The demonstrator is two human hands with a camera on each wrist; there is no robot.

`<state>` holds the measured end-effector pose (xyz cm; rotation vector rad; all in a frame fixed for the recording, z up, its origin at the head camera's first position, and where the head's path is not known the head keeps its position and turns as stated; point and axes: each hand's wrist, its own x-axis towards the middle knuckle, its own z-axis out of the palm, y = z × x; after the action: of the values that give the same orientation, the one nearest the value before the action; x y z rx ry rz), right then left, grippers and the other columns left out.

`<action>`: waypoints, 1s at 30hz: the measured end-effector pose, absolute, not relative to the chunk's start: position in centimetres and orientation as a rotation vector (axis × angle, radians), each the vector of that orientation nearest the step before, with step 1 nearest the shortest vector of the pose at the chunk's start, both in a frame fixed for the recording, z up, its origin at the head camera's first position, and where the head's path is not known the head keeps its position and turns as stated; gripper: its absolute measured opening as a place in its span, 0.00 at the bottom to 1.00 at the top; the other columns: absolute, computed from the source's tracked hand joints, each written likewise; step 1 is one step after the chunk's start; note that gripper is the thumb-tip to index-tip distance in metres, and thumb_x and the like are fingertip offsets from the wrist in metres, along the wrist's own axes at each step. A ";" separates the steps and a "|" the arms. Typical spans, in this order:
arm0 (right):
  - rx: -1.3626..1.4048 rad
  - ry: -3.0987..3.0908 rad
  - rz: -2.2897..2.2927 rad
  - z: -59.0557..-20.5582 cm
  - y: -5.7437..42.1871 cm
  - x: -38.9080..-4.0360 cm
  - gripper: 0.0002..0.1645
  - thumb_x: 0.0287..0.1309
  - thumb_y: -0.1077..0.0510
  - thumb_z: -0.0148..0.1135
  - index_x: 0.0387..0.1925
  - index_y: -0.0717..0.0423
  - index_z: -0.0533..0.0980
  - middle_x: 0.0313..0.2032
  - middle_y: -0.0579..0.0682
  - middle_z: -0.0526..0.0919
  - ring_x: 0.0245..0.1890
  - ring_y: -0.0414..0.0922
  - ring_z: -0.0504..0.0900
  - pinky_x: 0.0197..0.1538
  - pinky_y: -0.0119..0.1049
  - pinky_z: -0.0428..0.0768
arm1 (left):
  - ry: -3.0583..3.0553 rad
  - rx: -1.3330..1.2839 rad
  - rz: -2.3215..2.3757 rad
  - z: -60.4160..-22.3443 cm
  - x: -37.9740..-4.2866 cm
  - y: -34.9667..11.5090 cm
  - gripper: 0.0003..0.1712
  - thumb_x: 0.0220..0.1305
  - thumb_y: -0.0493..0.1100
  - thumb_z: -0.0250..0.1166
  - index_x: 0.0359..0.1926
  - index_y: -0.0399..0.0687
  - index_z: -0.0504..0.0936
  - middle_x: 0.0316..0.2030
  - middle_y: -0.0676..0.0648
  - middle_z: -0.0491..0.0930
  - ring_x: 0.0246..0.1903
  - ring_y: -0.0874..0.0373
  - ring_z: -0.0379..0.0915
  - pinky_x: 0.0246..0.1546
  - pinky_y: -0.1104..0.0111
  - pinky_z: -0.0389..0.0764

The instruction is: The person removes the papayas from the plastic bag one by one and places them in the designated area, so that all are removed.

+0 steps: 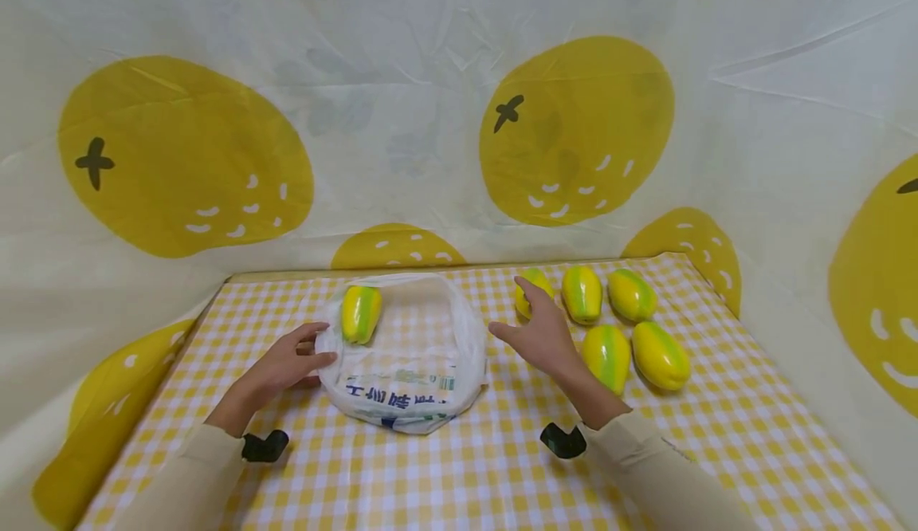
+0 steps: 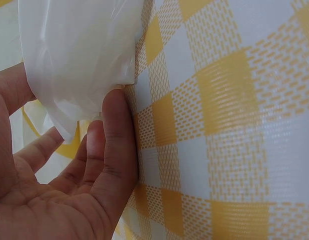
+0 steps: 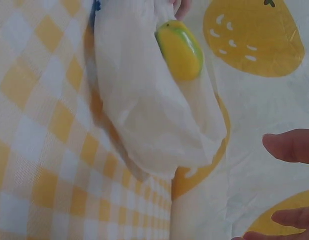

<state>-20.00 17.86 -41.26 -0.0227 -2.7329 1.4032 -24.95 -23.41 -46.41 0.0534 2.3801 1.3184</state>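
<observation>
A white plastic bag (image 1: 469, 340) lies with its mouth spread wide on the checked cloth. One yellow papaya (image 1: 361, 314) with a green stripe sits at its far left, inside. My left hand (image 1: 290, 359) is at the bag's left side, thumb and fingers spread, fingertips against the plastic. In the left wrist view the fingers (image 2: 119, 135) lie relaxed at the bag's lower edge, partly hidden by it. To the right of the bag, my right hand (image 1: 541, 336) hovers with thumb and index finger apart, holding nothing. It partly covers the nearest papaya (image 1: 538, 279).
Several more papayas stand in a loose group on the right, among them one at the back (image 1: 582, 295) and one at the front right (image 1: 661, 355). A fruit-print curtain (image 1: 402, 132) hangs behind the table (image 1: 502, 467). Blue print shows on the bag's near side.
</observation>
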 end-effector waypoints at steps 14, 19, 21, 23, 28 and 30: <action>0.107 -2.636 1.631 -41.8 13.6 -21.1 0.52 0.62 0.53 0.74 0.81 0.50 0.58 0.80 0.58 0.60 0.77 0.64 0.64 0.71 0.58 0.75 | 2.367 0.061 1.326 -46.7 -25.3 -23.3 0.47 0.73 0.52 0.67 0.82 0.45 0.54 0.74 0.29 0.61 0.62 0.43 0.76 0.49 0.61 0.88; 0.121 -2.611 1.685 -42.2 12.1 -21.4 0.51 0.61 0.54 0.74 0.80 0.50 0.60 0.79 0.59 0.61 0.76 0.63 0.67 0.70 0.58 0.77 | 2.363 0.070 1.329 -46.7 -25.3 -23.3 0.47 0.72 0.52 0.68 0.82 0.46 0.54 0.74 0.29 0.61 0.62 0.43 0.76 0.49 0.62 0.88; 0.136 -2.604 1.699 -42.3 11.4 -21.6 0.51 0.61 0.54 0.74 0.80 0.51 0.60 0.79 0.59 0.61 0.75 0.63 0.69 0.69 0.57 0.77 | 2.359 0.077 1.334 -46.6 -25.3 -23.5 0.47 0.73 0.52 0.68 0.82 0.46 0.53 0.75 0.29 0.60 0.63 0.42 0.75 0.49 0.62 0.88; 0.152 -2.599 1.720 -42.4 10.7 -21.8 0.50 0.61 0.53 0.74 0.80 0.51 0.60 0.79 0.59 0.62 0.74 0.63 0.71 0.69 0.57 0.78 | 2.359 0.076 1.337 -46.6 -25.2 -23.7 0.47 0.72 0.52 0.68 0.82 0.46 0.53 0.75 0.29 0.60 0.64 0.41 0.74 0.49 0.62 0.88; 0.190 -2.581 1.779 -42.4 9.1 -22.0 0.50 0.61 0.53 0.74 0.80 0.49 0.61 0.79 0.59 0.62 0.73 0.65 0.71 0.67 0.57 0.79 | 2.365 0.080 1.330 -46.6 -25.2 -23.8 0.48 0.72 0.52 0.68 0.82 0.46 0.54 0.76 0.29 0.58 0.67 0.38 0.71 0.49 0.62 0.88; 0.200 -2.582 1.796 -42.5 8.6 -22.1 0.50 0.61 0.52 0.75 0.80 0.48 0.61 0.79 0.58 0.62 0.73 0.65 0.71 0.67 0.57 0.80 | 2.360 0.081 1.331 -46.5 -25.3 -23.7 0.48 0.72 0.53 0.68 0.82 0.46 0.54 0.76 0.29 0.57 0.68 0.37 0.69 0.50 0.62 0.88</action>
<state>-22.11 8.57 -42.49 0.2004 -2.5817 1.7963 -25.26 -23.66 -46.53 0.0806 2.3602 1.3308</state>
